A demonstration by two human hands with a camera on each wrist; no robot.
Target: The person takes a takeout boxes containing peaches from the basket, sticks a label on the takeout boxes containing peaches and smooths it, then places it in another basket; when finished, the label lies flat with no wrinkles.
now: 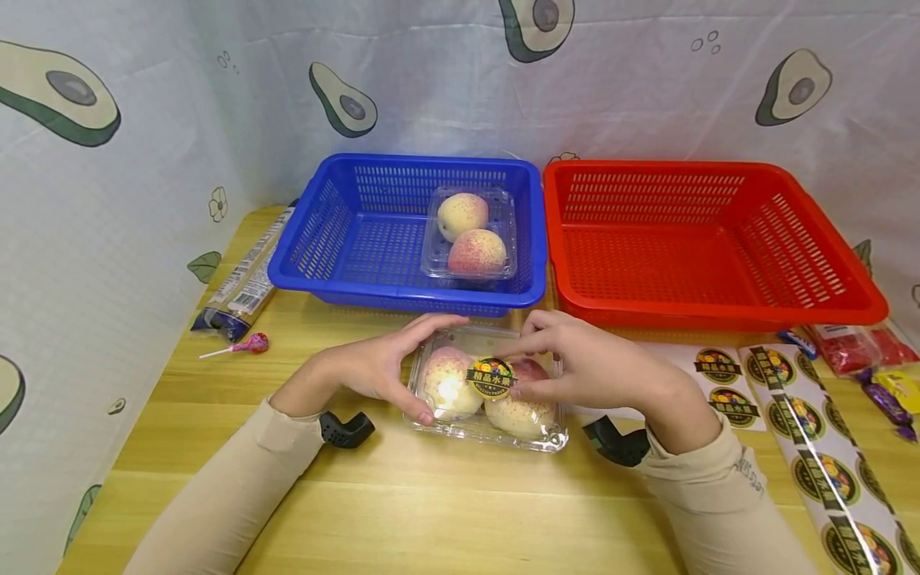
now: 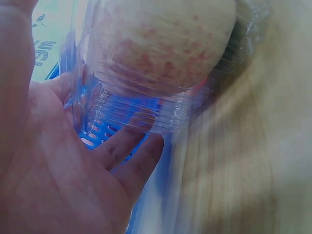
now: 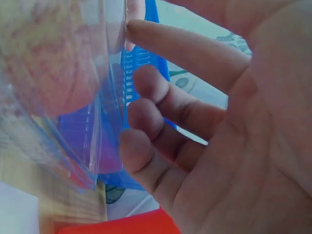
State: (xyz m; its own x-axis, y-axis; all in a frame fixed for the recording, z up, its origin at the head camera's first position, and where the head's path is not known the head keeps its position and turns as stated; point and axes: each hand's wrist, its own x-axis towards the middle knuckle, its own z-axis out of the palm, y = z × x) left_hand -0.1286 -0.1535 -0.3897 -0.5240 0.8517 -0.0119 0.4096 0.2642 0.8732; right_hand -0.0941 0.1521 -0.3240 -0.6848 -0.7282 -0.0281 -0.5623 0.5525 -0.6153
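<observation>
A clear plastic fruit box with two peaches inside sits on the table in front of the baskets. On its lid is a round black and gold sticker. My left hand holds the box's left end, thumb at the near side and fingers at the far side. In the left wrist view, fingertips show behind the plastic. My right hand reaches over the right end, index finger and thumb by the sticker. The right wrist view shows the index fingertip touching the lid, other fingers bent beside it.
A blue basket holds another clear box with two peaches. Beside it stands a red basket. Sticker sheets lie at right, near small wrapped sweets. A lollipop and a long packet lie at left.
</observation>
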